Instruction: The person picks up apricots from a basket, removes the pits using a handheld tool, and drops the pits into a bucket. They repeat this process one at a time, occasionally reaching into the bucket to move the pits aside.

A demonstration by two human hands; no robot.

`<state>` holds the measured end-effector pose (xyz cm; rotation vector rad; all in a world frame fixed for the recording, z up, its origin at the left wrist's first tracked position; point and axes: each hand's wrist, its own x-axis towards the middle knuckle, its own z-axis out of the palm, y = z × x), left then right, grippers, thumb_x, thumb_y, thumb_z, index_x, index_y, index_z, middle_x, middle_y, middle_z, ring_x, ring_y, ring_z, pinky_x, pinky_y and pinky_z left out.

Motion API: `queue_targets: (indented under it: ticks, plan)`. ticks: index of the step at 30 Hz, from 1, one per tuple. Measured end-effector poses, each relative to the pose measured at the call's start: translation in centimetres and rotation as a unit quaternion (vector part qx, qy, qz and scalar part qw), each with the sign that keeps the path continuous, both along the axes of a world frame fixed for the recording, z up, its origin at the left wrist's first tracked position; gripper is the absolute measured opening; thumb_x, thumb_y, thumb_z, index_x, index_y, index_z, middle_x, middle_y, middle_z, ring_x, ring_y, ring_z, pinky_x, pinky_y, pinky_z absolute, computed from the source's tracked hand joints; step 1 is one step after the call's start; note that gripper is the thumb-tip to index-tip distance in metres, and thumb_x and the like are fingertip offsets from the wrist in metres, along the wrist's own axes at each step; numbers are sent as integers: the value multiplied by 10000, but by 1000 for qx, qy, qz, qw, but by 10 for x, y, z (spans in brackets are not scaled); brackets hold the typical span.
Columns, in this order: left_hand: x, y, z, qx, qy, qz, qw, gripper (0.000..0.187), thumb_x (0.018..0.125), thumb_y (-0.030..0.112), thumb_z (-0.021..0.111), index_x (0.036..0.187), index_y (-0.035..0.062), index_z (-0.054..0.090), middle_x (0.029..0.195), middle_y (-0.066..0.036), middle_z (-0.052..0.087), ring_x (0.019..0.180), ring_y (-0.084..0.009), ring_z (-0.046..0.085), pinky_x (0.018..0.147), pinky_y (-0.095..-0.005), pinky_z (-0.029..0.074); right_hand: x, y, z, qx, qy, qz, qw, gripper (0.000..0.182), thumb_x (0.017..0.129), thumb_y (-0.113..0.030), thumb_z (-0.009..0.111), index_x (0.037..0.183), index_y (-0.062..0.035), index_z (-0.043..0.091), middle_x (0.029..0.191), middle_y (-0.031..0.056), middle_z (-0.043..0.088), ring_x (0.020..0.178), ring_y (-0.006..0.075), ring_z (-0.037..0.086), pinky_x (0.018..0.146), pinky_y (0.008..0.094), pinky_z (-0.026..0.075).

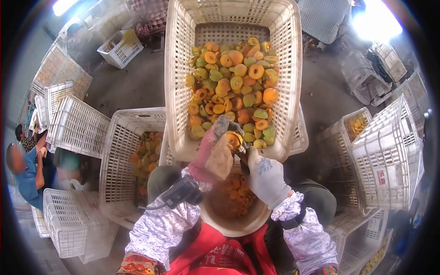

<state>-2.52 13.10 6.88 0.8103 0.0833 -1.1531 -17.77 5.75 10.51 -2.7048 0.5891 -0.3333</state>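
My left hand (214,149), in a stained pink and tan work glove with dark fingertips, is closed around an orange peach half (234,141) over the near rim of the large crate. Close against it, my right hand (266,176) wears a whitish glove with dark fingertips and is closed on a small metal tool (241,149). The tool meets the fruit; its exact shape is hidden by fingers. Many halved peaches (233,82), yellow, green and orange, lie in the white plastic crate (176,55). Under my hands stands a pale bucket (247,227) with orange scraps (236,195).
Left of my knees is another white crate (117,156) holding fruit. Stacked crates (78,220) stand farther left, near a seated person in blue (30,176). More crates (382,160) rise on the right. Grey floor (130,89) shows beyond.
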Motion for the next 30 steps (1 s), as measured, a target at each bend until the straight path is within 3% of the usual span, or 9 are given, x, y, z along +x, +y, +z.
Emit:
queue_targets:
  ticks: [8, 10, 13, 16, 19, 21, 25, 27, 30]
  plan:
    - [-1, 12, -8, -13, -13, -8, 1000, 332, 999, 416, 409, 1182, 171, 538, 740, 40, 565, 556, -100, 555, 485, -239, 478, -3, 8, -7, 104, -78, 53, 990, 320, 821, -89, 638, 1085, 28, 501, 679, 172, 607, 649, 365, 618, 561, 430, 470]
    - [-3, 11, -12, -19, -28, 6, 999, 345, 1004, 383, 413, 1237, 148, 509, 762, 15, 578, 580, -120, 574, 512, -253, 494, -6, 8, -17, 204, -72, 51, 975, 366, 817, -38, 626, 1141, 57, 484, 749, 205, 603, 689, 381, 605, 597, 427, 463]
    - [-7, 6, -6, 52, -165, 12, 985, 364, 1000, 328, 440, 1268, 84, 478, 790, -41, 599, 631, -162, 602, 559, -283, 520, -6, 6, -30, 219, -157, 101, 958, 348, 823, -24, 615, 1131, 61, 479, 779, 218, 589, 700, 399, 589, 613, 431, 458]
    - [-5, 7, -9, 66, -235, 31, 969, 339, 997, 266, 473, 1240, 30, 487, 865, -55, 601, 709, -146, 608, 595, -273, 524, -3, 5, -26, 236, -138, 90, 958, 274, 824, -16, 605, 1066, 40, 486, 770, 214, 577, 696, 408, 583, 603, 438, 446]
    - [-8, 12, 25, -77, -88, -50, 992, 288, 996, 179, 473, 1216, -3, 508, 952, -52, 596, 770, -136, 606, 629, -274, 530, -1, 2, -25, 268, -149, 119, 944, 217, 828, -21, 600, 1011, 11, 487, 762, 212, 573, 699, 410, 583, 601, 445, 436]
    - [-15, 4, 30, 23, -127, 24, 991, 365, 928, 435, 580, 883, 73, 607, 735, -62, 620, 608, -194, 622, 458, -314, 501, -3, 2, -22, 260, -136, 123, 948, 201, 830, -27, 598, 999, 2, 492, 761, 211, 574, 708, 412, 584, 605, 447, 434]
    - [4, 8, 11, 65, -247, -38, 966, 324, 932, 399, 585, 894, 78, 603, 756, -55, 616, 658, -176, 626, 506, -306, 514, -3, -1, -20, 227, -132, 153, 953, 152, 836, -46, 597, 949, -14, 501, 756, 199, 577, 704, 407, 575, 611, 432, 438]
    - [10, 5, 12, 2, -401, -66, 914, 322, 932, 396, 582, 894, 77, 601, 771, -54, 611, 679, -161, 617, 569, -293, 521, -3, -3, -16, 276, -86, 148, 946, 158, 842, -66, 563, 979, -5, 515, 790, 191, 571, 713, 401, 572, 630, 433, 448]
    - [7, 8, 37, 30, -321, -114, 940, 339, 925, 405, 592, 863, 73, 608, 740, -64, 605, 633, -163, 593, 581, -275, 502, -4, -5, -3, 344, -49, 160, 924, 190, 855, -89, 529, 1020, 4, 529, 801, 184, 566, 738, 398, 573, 656, 440, 454]
